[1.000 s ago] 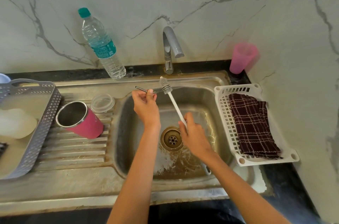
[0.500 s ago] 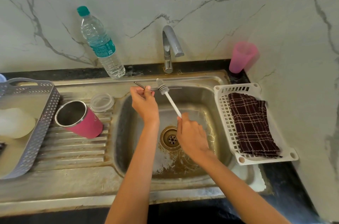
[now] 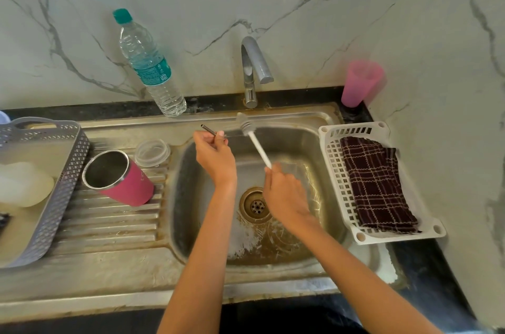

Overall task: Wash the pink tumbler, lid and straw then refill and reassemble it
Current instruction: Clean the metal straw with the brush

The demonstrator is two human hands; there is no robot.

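Over the steel sink (image 3: pixel 322 126), hands pinch thin metal straw (image 3: pixel 209 130) and white bristled brush (image 3: pixel 255 142).

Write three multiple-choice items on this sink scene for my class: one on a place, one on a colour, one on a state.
1. Where does the clear round plastic lid lie?
A. in the basin
B. on the steel draining board, beside the pink steel-lined tumbler
C. in the white basket

2. What colour is the clear water bottle's cap?
A. teal
B. red
C. white

3. What does the left hand hold?
A. a sponge
B. nothing
C. the thin metal straw

Answers:
1 B, it rests on the ridges behind the tumbler.
2 A, the cap shows teal.
3 C, the fingers pinch it while the right hand holds the white-handled brush.
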